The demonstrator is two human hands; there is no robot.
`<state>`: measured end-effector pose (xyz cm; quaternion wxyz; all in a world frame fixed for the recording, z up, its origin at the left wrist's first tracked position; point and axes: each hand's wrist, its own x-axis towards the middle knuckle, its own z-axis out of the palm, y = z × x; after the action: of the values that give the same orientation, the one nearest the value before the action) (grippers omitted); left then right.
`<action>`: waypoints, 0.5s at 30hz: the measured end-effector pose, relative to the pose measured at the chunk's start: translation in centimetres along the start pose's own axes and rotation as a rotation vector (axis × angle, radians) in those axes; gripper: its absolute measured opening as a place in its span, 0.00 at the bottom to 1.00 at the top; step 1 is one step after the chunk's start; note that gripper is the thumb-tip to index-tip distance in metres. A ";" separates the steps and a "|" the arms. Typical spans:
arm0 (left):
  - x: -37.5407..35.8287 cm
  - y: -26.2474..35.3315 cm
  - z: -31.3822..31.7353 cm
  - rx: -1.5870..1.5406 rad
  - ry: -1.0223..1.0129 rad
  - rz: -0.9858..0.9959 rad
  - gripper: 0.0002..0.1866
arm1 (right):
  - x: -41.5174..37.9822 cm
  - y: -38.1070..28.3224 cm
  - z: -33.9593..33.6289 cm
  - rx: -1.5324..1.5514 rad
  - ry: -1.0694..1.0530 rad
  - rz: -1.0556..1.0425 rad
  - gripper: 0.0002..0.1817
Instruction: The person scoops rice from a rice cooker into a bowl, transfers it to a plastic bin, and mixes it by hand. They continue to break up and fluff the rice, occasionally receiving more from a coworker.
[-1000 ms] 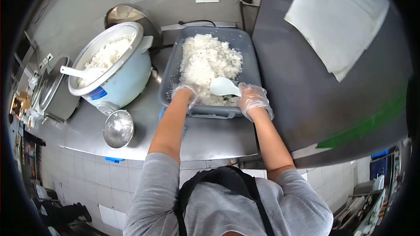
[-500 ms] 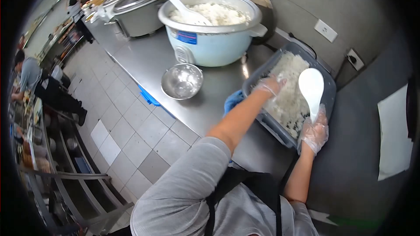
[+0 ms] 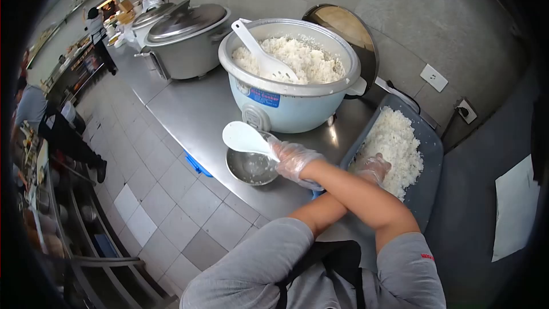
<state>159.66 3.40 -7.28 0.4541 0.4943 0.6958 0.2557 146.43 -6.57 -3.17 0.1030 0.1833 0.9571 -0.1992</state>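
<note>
My arms cross, the right forearm lying over the left. My right hand point(image 3: 294, 161), in a clear plastic glove, is closed on the handle of a white rice paddle point(image 3: 247, 137). The paddle's head is above the rim of a small metal bowl point(image 3: 251, 171) with wet-looking sides. My left hand point(image 3: 374, 169), also gloved, rests with its fingers apart against the cooked rice point(image 3: 397, 140) in a grey tub point(image 3: 432, 174). My right arm hides part of the tub and the left wrist.
Behind the bowl stands a light-blue rice cooker point(image 3: 286, 111) full of rice, with a second white paddle point(image 3: 257, 51) in it. A lid point(image 3: 343, 28) leans on the wall. Another lidded cooker point(image 3: 186, 46) stands further left. Two people point(image 3: 63, 129) are across the aisle.
My right hand has swung left over my left arm, carrying the rice paddle from the tub to the metal bowl. My left hand stays at the rice. The view has shifted.
</note>
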 end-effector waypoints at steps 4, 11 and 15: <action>-2.4 -1.0 -0.9 0.107 0.055 0.260 0.18 | 1.0 -0.6 0.4 -0.026 -0.066 0.051 0.33; 1.5 -2.9 3.0 0.524 0.031 0.410 0.17 | 2.5 0.4 1.7 -0.118 -0.079 0.048 0.35; -1.4 -3.0 1.1 0.506 0.082 0.448 0.18 | 0.7 -0.9 -0.8 -0.158 -0.053 0.020 0.31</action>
<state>159.43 0.85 -9.61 0.2213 0.7213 0.6288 0.1881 145.36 -6.82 -2.30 0.1442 0.1787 0.9650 -0.1266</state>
